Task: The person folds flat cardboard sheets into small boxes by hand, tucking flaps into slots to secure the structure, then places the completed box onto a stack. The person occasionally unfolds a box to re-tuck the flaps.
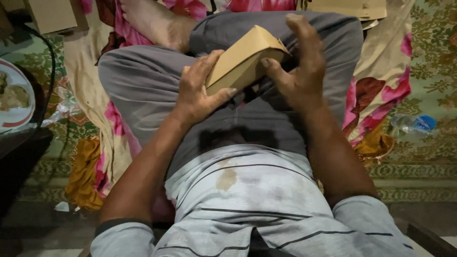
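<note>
Brown paper, folded into a flat packet (243, 59), sits gripped over the lap between the left hand (197, 90), fingers curled round its near edge, and the right hand (297, 71), thumb pressing its end with fingers spread, above grey trousers (143, 81) and a floral cloth (381, 95).

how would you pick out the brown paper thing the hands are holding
Start at the grey trousers of the seated person's crossed legs. Above the lap, the left hand and right hand grip a flat tan paper envelope. Unlike the similar tan envelopes lying beyond, it is lifted and tilted.
</note>
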